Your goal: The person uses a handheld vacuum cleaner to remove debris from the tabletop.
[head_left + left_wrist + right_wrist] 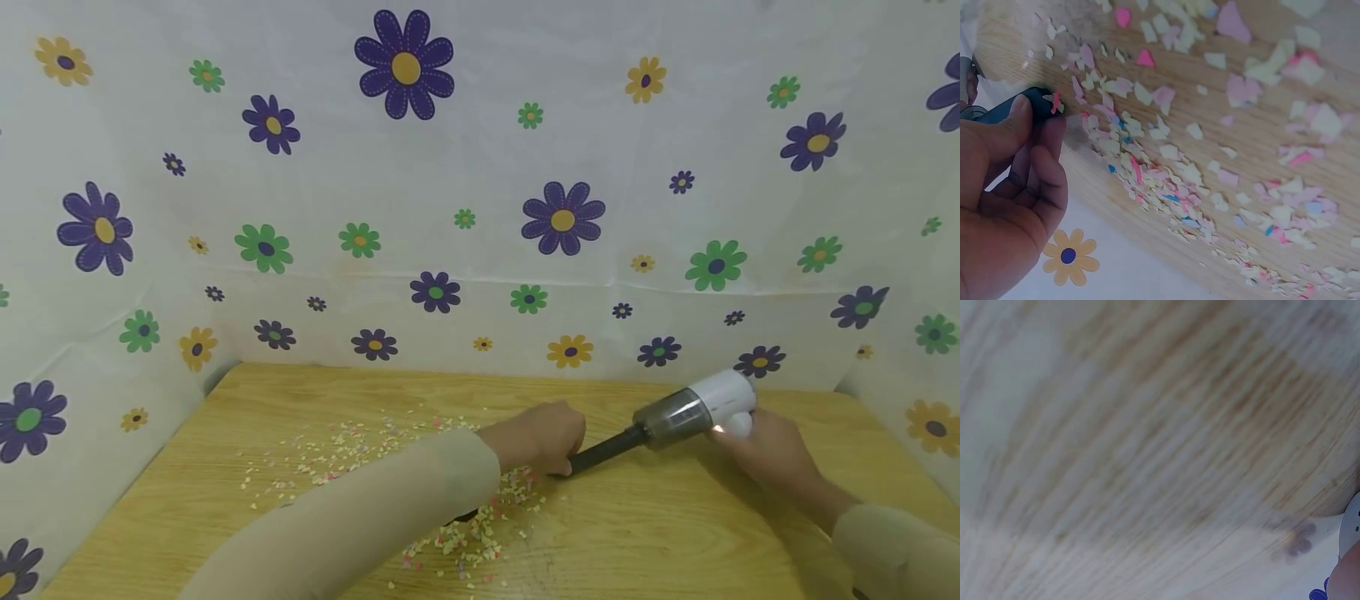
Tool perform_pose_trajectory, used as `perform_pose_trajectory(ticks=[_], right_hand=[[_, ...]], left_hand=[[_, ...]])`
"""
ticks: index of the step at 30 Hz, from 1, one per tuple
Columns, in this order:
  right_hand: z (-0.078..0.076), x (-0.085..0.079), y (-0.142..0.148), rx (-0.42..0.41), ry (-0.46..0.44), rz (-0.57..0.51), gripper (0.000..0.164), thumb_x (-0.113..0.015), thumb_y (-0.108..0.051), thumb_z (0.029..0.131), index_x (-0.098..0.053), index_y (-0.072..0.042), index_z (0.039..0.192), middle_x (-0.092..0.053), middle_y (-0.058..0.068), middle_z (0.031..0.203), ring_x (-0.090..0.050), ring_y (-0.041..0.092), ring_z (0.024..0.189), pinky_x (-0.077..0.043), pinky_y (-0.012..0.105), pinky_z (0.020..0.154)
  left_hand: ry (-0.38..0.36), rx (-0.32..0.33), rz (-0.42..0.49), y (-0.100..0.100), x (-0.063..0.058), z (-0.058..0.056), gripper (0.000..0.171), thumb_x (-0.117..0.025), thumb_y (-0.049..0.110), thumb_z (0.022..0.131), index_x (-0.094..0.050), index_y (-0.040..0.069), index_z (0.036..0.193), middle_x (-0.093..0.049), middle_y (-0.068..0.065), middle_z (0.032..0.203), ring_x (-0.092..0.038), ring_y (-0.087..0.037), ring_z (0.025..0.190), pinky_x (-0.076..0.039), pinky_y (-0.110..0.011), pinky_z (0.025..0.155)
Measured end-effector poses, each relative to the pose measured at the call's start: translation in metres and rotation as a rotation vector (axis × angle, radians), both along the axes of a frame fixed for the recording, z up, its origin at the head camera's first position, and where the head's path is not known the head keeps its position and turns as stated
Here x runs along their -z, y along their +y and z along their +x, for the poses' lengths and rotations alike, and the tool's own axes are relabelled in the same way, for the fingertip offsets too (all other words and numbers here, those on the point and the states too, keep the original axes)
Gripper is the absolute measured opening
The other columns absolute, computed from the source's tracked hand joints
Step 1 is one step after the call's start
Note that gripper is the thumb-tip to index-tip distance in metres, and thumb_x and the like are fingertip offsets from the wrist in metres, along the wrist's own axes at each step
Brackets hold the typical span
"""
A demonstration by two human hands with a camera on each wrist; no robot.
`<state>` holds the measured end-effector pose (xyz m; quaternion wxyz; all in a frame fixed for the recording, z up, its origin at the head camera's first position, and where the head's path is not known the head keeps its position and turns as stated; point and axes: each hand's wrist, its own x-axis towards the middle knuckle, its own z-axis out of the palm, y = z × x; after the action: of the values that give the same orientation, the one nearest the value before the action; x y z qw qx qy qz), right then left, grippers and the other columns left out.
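A handheld vacuum cleaner (720, 400) with a white body, a smoky clear dust cup (673, 418) and a dark nozzle tube (607, 450) is held tilted over the table's right half. My right hand (772, 450) grips its white handle. Near the tube's front end, my left hand (542, 437) pinches it between thumb and fingers. In the left wrist view a few paper bits (1055, 102) cling to the nozzle mouth. Scattered paper bits (1172, 194), yellow, pink and blue, lie beside it. In the right wrist view only a white edge of the vacuum and part of a finger (1346, 578) show.
The wooden table (637, 533) carries paper bits (337, 450) across its middle and left, partly hidden under my left sleeve (360, 525). A white flowered sheet (465, 167) walls the back and both sides of the table.
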<state>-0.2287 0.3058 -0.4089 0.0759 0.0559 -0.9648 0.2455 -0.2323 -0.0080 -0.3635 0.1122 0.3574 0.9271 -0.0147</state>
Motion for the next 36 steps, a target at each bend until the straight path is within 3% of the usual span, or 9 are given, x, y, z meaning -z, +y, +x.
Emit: perform_pose_trajectory(ticks=[7, 13, 17, 25, 29, 36], right_hand=[[0.007, 0.000, 0.000, -0.017, 0.031, -0.024, 0.033, -0.068, -0.029, 0.090, -0.054, -0.004, 0.074, -0.053, 0.003, 0.063, -0.046, 0.015, 0.057, -0.040, 0.026, 0.049], [0.010, 0.002, 0.002, -0.033, 0.056, 0.002, 0.031, -0.068, -0.028, 0.089, -0.055, -0.003, 0.076, -0.053, 0.003, 0.064, -0.045, 0.014, 0.058, -0.039, 0.026, 0.049], [0.012, 0.000, 0.002, -0.034, 0.027, 0.006, 0.032, -0.070, -0.028, 0.087, -0.055, 0.000, 0.079, -0.054, 0.004, 0.066, -0.046, 0.016, 0.060, -0.039, 0.027, 0.050], [0.018, -0.001, 0.000, -0.053, -0.017, -0.009, 0.031, -0.072, -0.026, 0.084, -0.056, 0.001, 0.082, -0.054, 0.004, 0.068, -0.046, 0.016, 0.061, -0.040, 0.027, 0.050], [0.019, 0.001, 0.000, -0.058, 0.004, -0.026, 0.029, -0.071, -0.025, 0.083, -0.056, -0.001, 0.080, -0.054, 0.004, 0.067, -0.046, 0.015, 0.059, -0.040, 0.027, 0.049], [0.017, 0.002, -0.002, -0.010, -0.024, -0.030, 0.033, -0.067, -0.031, 0.088, -0.053, -0.003, 0.079, -0.054, 0.004, 0.066, -0.047, 0.017, 0.059, -0.041, 0.029, 0.049]], left_hand=[[-0.009, 0.015, -0.043, 0.003, -0.002, 0.010, 0.020, -0.080, 0.026, 0.086, -0.070, 0.013, 0.074, -0.067, 0.006, 0.069, -0.057, -0.005, 0.062, -0.048, -0.018, 0.059], [0.003, 0.040, -0.076, 0.005, -0.003, 0.021, 0.029, -0.080, 0.030, 0.086, -0.065, 0.015, 0.066, -0.057, 0.007, 0.056, -0.046, -0.003, 0.051, -0.043, -0.017, 0.054], [-0.002, 0.043, -0.078, 0.008, -0.003, 0.029, 0.026, -0.084, 0.031, 0.081, -0.068, 0.016, 0.067, -0.062, 0.009, 0.060, -0.052, -0.002, 0.054, -0.046, -0.016, 0.056], [-0.141, 0.029, -0.037, 0.009, -0.002, 0.043, 0.021, -0.088, 0.029, 0.075, -0.073, 0.014, 0.077, -0.071, 0.007, 0.067, -0.063, -0.003, 0.057, -0.051, -0.014, 0.062], [-0.195, 0.037, -0.035, 0.004, -0.003, 0.041, 0.022, -0.084, 0.029, 0.081, -0.074, 0.012, 0.087, -0.071, 0.006, 0.078, -0.063, -0.004, 0.068, -0.052, -0.016, 0.065], [-0.147, 0.038, -0.085, -0.007, -0.006, 0.030, 0.016, -0.073, 0.029, 0.092, -0.069, 0.014, 0.093, -0.068, 0.007, 0.082, -0.063, -0.005, 0.070, -0.051, -0.019, 0.067]])
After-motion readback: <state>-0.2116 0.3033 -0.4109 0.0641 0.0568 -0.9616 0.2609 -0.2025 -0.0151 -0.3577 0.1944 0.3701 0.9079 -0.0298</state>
